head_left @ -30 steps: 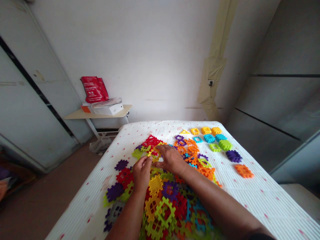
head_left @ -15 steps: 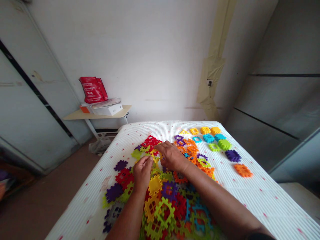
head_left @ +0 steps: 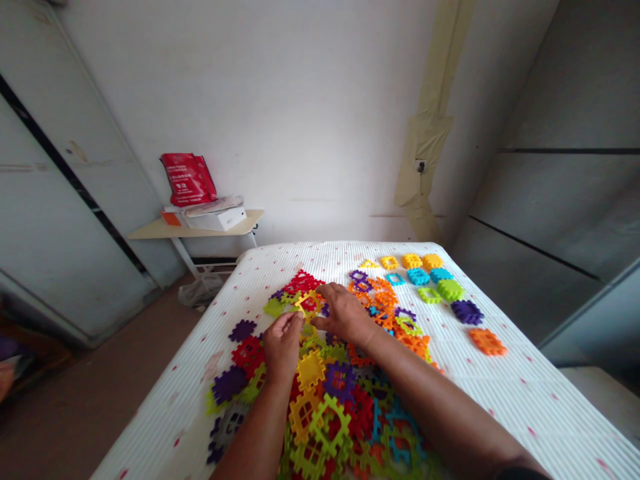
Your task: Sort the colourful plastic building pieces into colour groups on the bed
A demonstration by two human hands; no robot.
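My left hand (head_left: pixel 283 339) pinches the lower left corner of a yellow interlocking tile (head_left: pixel 301 305) with notched edges and an opening in the middle. Close to the tile's right side, my right hand (head_left: pixel 345 313) has its thumb and fingers apart; whether a fingertip touches the tile cannot be made out. Below both hands spreads a heap of similar tiles, among them a solid yellow tile (head_left: pixel 311 370), a purple window tile (head_left: pixel 340 381) and a lime green frame tile (head_left: pixel 330 424). Red tiles (head_left: pixel 302 281) lie beyond the left hand.
Sorted stacks stand at the right: yellow tiles (head_left: pixel 432 261), blue tiles (head_left: pixel 417 277), green tiles (head_left: pixel 451 289), purple tiles (head_left: pixel 467 311) and orange tiles (head_left: pixel 488 341). A white dotted cloth (head_left: pixel 545 413) covers the table. A side table (head_left: pixel 150 231) with a red bag (head_left: pixel 186 179) is at the left wall.
My right hand's fingers have spread and drawn slightly right, showing more of the yellow tile. The left hand has shifted slightly left, still pinching it.
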